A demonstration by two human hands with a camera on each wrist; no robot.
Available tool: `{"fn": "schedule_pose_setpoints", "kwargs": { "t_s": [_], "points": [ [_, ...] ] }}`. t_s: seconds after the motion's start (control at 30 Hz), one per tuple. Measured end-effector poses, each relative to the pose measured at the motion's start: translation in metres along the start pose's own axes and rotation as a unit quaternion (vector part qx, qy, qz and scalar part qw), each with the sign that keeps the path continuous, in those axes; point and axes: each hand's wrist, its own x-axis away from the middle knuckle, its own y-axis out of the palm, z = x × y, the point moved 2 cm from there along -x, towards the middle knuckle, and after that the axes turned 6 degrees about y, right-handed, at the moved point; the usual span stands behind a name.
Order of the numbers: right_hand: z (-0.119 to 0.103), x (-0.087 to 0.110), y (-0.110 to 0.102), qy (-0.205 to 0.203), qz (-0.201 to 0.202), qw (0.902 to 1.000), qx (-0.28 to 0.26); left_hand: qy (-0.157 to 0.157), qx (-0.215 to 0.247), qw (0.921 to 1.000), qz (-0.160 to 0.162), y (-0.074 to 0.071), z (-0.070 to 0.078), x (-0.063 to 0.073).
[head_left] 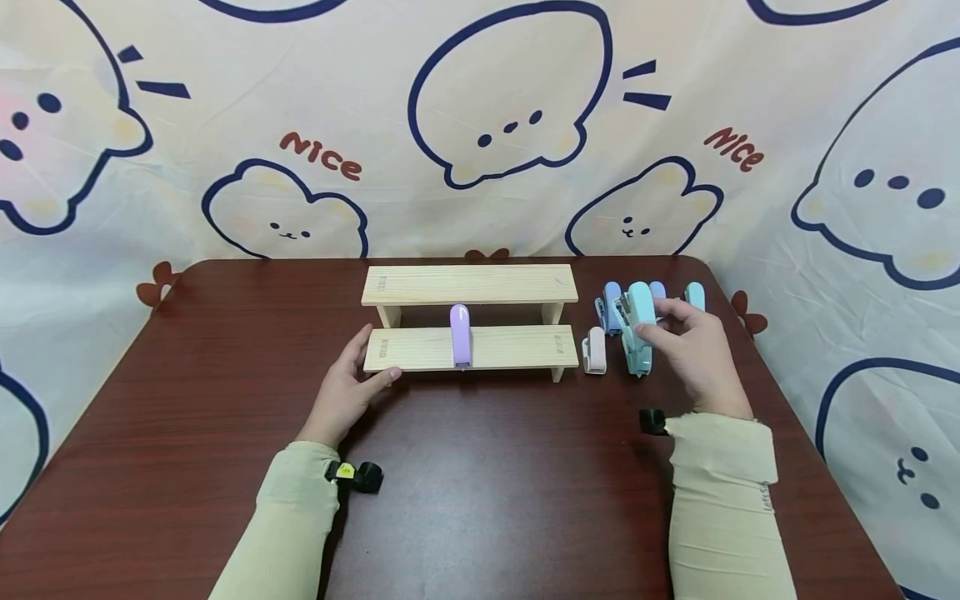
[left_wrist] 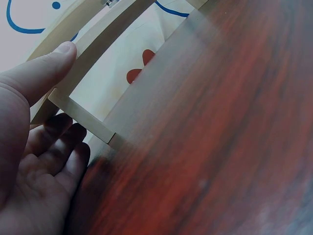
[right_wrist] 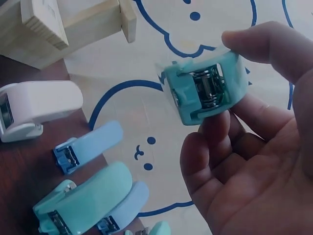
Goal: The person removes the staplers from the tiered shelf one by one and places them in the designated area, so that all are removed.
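My right hand [head_left: 693, 354] pinches a mint-green stapler [right_wrist: 208, 88] between thumb and fingers, lifted off the table in the right wrist view. Below it stand another mint stapler [right_wrist: 90, 196], two blue staplers [right_wrist: 93, 144] and a white stapler [head_left: 594, 351]. A further mint stapler [head_left: 695, 296] is partly seen at the far right. At the left end of a two-tier wooden stand [head_left: 420, 348], my left hand [head_left: 348, 396] grips the lower board, thumb on it and fingers curled beside the leg. A purple stapler [head_left: 461, 337] stands upon that board.
The stand's upper board [head_left: 470, 283] lies behind the lower one, near the back edge of the dark brown table [head_left: 510, 492]. A printed cloth [head_left: 495, 217] with cartoon outlines hangs behind and at both sides.
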Motion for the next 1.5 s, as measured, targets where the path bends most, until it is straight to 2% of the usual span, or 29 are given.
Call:
{"fn": "schedule_pose_setpoints", "kwargs": {
  "t_s": [0.5, 1.1, 1.5],
  "points": [
    [0.017, -0.007, -0.011, 0.030, 0.064, 0.9957, -0.059, 0.005, -0.004, 1.0000, 0.000, 0.001, 0.000, -0.001],
    [0.039, -0.014, -0.021, 0.051, 0.084, 0.9938, -0.051, 0.002, -0.006, 1.0000, -0.002, 0.000, -0.001, -0.001],
    [0.051, -0.016, -0.027, 0.089, 0.071, 0.9921, -0.054, -0.004, 0.000, 1.0000, -0.001, 0.000, -0.002, 0.000]
  ]
}}
